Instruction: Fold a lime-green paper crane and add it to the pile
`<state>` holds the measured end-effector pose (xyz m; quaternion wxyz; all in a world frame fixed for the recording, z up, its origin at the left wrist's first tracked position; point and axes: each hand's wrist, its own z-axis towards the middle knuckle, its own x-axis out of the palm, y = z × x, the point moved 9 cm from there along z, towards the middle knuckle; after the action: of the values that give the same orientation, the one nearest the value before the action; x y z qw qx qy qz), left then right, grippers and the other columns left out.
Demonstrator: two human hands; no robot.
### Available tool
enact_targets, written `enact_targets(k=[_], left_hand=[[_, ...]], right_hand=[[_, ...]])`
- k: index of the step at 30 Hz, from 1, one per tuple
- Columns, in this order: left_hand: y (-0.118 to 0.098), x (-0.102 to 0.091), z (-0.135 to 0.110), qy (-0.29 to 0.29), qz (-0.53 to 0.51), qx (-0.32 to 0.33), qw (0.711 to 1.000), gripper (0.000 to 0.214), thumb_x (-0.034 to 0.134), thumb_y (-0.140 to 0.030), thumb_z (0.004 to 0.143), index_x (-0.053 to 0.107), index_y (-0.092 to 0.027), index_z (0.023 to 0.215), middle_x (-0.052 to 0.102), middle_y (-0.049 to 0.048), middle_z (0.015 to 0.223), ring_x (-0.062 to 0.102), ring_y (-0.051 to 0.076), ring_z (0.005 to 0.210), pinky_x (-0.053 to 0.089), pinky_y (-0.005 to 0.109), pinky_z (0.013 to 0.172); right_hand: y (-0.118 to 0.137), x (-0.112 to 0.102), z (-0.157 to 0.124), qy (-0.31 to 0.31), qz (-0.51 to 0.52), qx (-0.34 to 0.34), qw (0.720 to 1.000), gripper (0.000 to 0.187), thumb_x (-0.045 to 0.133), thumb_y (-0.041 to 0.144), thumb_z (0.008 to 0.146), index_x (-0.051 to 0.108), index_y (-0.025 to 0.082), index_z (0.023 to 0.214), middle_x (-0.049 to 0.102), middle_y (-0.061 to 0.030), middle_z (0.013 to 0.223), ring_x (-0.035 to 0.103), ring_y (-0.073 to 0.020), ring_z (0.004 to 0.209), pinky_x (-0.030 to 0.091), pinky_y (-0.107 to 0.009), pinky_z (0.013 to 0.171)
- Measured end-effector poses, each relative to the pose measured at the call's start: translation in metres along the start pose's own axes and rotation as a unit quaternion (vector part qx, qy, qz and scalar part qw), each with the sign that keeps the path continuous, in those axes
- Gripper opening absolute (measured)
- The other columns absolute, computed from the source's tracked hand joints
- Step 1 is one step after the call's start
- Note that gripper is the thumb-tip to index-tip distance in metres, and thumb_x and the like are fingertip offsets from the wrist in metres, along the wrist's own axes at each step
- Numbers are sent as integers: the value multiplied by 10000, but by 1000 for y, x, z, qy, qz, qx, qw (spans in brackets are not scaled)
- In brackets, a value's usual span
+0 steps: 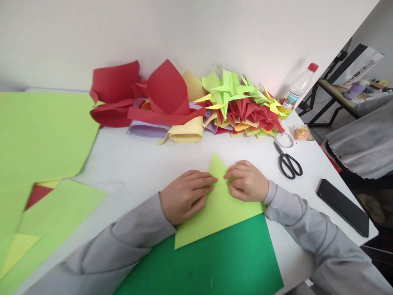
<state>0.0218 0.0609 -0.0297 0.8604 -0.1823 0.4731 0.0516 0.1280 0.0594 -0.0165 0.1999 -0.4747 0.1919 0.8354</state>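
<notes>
A light green sheet of paper (221,213), folded to a point at its far end, lies before me and overlaps a dark green mat (211,262). My left hand (186,194) rests on the sheet's left side, its fingertips pressed together at the paper near the point. Opposite it, my right hand (248,182) has curled fingers closed on the right side of the same sheet. A narrow gap separates the two sets of fingertips. The paper under both palms is hidden.
Large light green sheets (52,135) cover the table's left. Rolled red paper (168,90) and folded paper stars (230,90) line the wall. To the right are a bottle (299,86), a tape roll (284,140), a wrapped snack (302,133), scissors (288,164) and a black phone (342,207).
</notes>
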Motion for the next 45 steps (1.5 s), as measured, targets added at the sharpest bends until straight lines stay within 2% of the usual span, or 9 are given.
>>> enact_targets(k=[8, 12, 17, 23, 28, 33, 37, 41, 45], left_hand=[[11, -12, -9, -59, -124, 9, 990, 274, 429, -114, 797, 667, -205, 896, 723, 115, 1024, 634, 229, 1050, 512, 422, 903], [20, -20, -9, -99, -8, -55, 993, 180, 479, -154, 831, 618, -199, 727, 715, 98, 963, 633, 233, 930, 515, 412, 806], [24, -13, -2, -80, 175, -182, 964, 370, 578, -528, 791, 594, -159, 753, 642, 169, 984, 583, 318, 890, 484, 459, 702], [33, 3, -6, -75, 156, -233, 957, 335, 616, -501, 760, 537, -178, 798, 601, 157, 1005, 558, 314, 920, 474, 460, 744], [47, 1, -8, -104, -8, -284, 953, 325, 659, -462, 695, 450, -214, 711, 633, 122, 944, 591, 282, 876, 490, 450, 750], [47, 15, -11, -84, -316, -396, 858, 395, 716, -471, 640, 422, -220, 721, 649, 16, 753, 604, 170, 617, 486, 290, 527], [35, 20, -5, -68, -473, -383, 791, 495, 809, -409, 563, 480, -208, 873, 697, 25, 785, 662, 190, 665, 532, 293, 571], [35, 23, -4, -55, -538, -382, 750, 571, 790, -436, 608, 517, -179, 1039, 725, 93, 903, 701, 237, 722, 575, 355, 630], [40, 29, -12, -57, -544, -424, 722, 575, 786, -459, 610, 536, -175, 1043, 739, 75, 832, 709, 251, 676, 586, 369, 595]], right_hand=[[-10, -2, -5, -7, 116, 5, 993, 228, 507, 158, 833, 659, 188, 666, 745, -69, 940, 672, -178, 952, 526, -315, 868], [-13, -5, -6, -34, 146, 8, 989, 191, 522, 159, 822, 667, 177, 699, 746, -87, 913, 674, -186, 949, 541, -314, 871], [-14, -3, -6, -48, 144, 22, 988, 157, 538, 155, 795, 656, 187, 697, 745, -79, 895, 676, -194, 928, 546, -331, 856], [-15, -1, -9, -35, 145, 32, 988, 127, 539, 191, 822, 664, 186, 844, 732, -91, 938, 657, -193, 979, 517, -344, 889], [-45, 0, -16, -81, 164, 201, 962, 421, 619, 326, 824, 542, 175, 1209, 666, -127, 1099, 618, -206, 1007, 482, -381, 908], [-62, 26, -22, -35, 277, 358, 891, 700, 758, 349, 684, 452, 157, 1284, 615, 6, 811, 564, -128, 696, 472, -281, 696], [-54, 32, -18, -31, 393, 405, 825, 705, 788, 307, 615, 490, 148, 1234, 400, 121, 600, 388, -58, 502, 330, -195, 500], [-46, 22, -16, -85, 420, 431, 794, 604, 787, 264, 582, 549, 168, 1130, 402, 126, 581, 403, -50, 492, 326, -184, 483], [-33, 32, -15, -56, 483, 438, 757, 598, 771, 250, 591, 526, 181, 1132, 623, 36, 751, 604, -118, 633, 479, -234, 570]])
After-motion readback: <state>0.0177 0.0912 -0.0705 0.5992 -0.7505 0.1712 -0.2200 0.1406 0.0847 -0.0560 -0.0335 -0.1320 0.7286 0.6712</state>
